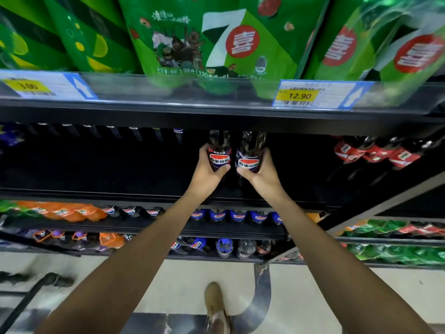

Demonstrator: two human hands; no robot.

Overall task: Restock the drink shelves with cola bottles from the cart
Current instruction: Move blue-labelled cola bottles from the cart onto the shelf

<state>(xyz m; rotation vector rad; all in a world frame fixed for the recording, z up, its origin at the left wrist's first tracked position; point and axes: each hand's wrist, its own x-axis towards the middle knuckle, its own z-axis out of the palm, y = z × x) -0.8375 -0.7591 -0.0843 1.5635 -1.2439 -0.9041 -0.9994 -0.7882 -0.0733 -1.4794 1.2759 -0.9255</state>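
Note:
Two dark cola bottles stand upright side by side inside the middle shelf bay. My left hand (pixel 207 170) grips the left cola bottle (pixel 219 150) around its label. Right beside it, my right hand (pixel 261 171) grips the right cola bottle (pixel 250 153) the same way. Both bottle tops are hidden behind the shelf rail (pixel 216 114) above. The black shelf (pixel 96 191) under the bottles is dark and looks bare to their left. A row of dark bottle tops shows at the back left of this bay.
Green soda multipacks (pixel 216 42) fill the upper shelf, with price tags (pixel 313 94) on its rail. Red-labelled cola bottles (pixel 375 150) stand at the right of the middle shelf. Lower shelves hold orange, blue and green bottles. A cart handle (pixel 36 289) and my shoe (pixel 215 307) show on the floor.

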